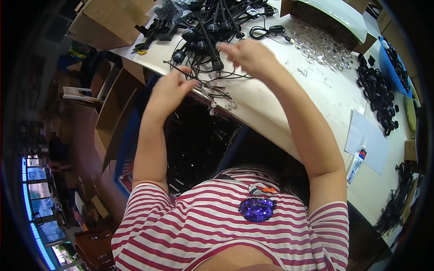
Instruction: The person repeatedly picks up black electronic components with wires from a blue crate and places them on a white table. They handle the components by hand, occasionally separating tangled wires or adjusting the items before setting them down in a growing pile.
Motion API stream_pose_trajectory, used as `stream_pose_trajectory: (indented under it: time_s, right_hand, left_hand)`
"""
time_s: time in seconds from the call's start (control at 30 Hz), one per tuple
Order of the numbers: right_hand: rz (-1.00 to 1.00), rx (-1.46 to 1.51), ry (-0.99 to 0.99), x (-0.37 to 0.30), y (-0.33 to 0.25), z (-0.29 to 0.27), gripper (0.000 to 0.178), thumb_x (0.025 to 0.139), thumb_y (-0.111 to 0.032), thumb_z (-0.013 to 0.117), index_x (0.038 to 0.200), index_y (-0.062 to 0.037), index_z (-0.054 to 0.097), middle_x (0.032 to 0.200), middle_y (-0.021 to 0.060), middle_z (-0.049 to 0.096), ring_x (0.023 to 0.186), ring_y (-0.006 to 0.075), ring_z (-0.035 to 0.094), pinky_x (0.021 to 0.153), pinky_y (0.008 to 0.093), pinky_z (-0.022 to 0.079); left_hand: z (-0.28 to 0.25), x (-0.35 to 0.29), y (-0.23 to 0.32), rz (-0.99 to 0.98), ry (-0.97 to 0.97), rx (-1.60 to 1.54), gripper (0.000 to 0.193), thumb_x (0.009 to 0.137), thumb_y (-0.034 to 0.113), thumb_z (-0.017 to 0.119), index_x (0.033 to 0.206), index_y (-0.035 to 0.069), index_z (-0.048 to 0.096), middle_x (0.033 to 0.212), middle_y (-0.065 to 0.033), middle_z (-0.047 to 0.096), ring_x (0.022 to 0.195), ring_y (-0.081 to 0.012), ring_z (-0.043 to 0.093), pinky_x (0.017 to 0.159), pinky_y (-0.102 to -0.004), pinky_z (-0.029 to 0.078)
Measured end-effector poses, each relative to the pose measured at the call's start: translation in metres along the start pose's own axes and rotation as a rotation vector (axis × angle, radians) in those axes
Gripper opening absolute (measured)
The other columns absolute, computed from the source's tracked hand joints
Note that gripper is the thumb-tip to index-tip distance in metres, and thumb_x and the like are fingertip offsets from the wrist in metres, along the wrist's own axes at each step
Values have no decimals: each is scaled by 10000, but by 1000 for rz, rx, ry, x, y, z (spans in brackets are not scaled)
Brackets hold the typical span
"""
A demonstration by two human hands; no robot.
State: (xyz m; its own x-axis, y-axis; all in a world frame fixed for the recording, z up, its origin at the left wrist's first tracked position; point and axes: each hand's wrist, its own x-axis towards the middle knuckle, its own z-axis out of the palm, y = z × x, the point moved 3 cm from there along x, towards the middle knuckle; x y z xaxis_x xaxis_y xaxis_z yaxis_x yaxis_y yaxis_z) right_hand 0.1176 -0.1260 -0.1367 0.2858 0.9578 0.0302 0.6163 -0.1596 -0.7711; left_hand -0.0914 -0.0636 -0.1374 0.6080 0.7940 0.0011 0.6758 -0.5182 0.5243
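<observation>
Two bare hands at the heap of black cables, by the near edge of the worktop

The heap of black cables (199, 47) with dark fittings lies on the left part of the white worktop (275, 113), reaching from its far side almost to the near edge. The left hand (171, 90) is above this near edge, just beside the thin wires. Its thumb and forefinger stand a little apart; whether the other fingers grip a wire, I cannot tell. The right hand (248, 56) is over the worktop, at the right side of the heap. Its forefinger points to the left, close to a black stem (207, 36); I cannot tell if its fingers pinch anything.

Between the hands, small clear pieces (231, 105) hang at the near edge. A cardboard box (108, 22) is at the left corner of the worktop. Toward the far edge, many clear round pieces (325, 56) are scattered before an open carton (332, 20). Near the right edge are black rings (379, 97), a blue basin (388, 67), and a white sheet (370, 142) with a tube (356, 165) touching it.
</observation>
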Motion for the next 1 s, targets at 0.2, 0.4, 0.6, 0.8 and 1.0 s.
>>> stream_pose_trajectory:
  time_s: [0.2,0.4,0.6,0.8,1.0]
  right_hand:
    - [-150,443,113,-10,-19,-69,316,841,-324,554,844,-20,640,749,55,624,734,126,584,651,232,450]
    - [-336,580,375,-61,-54,-115,264,874,-200,514,750,8,619,597,9,553,527,53,469,480,198,371]
    - [-381,799,426,-59,-43,-143,268,881,-196,509,749,11,615,600,-12,539,507,36,432,459,187,334]
    - [-485,695,462,-53,-38,-137,257,877,-183,507,760,15,622,609,-8,543,530,34,427,470,194,331]
    - [-391,664,484,-73,-46,-155,267,872,-200,513,796,29,627,598,3,550,529,50,448,488,202,354]
  left_hand:
    - [-14,29,36,157,401,-5,298,815,333,563,963,75,577,750,-94,638,697,-261,615,631,-346,456]
    - [49,71,63,-85,174,331,568,761,378,580,1207,71,409,880,-140,640,847,-328,607,766,-418,448]
    - [13,100,30,162,312,-218,567,718,25,507,1258,-19,340,779,-94,641,610,-120,537,609,-243,434]
    - [-10,158,52,166,293,164,540,781,301,574,1221,23,429,1043,-188,594,975,-277,575,834,-345,436]
    - [53,174,95,-138,195,587,997,639,612,608,1320,-12,232,1299,-226,357,1225,-367,313,993,-505,243]
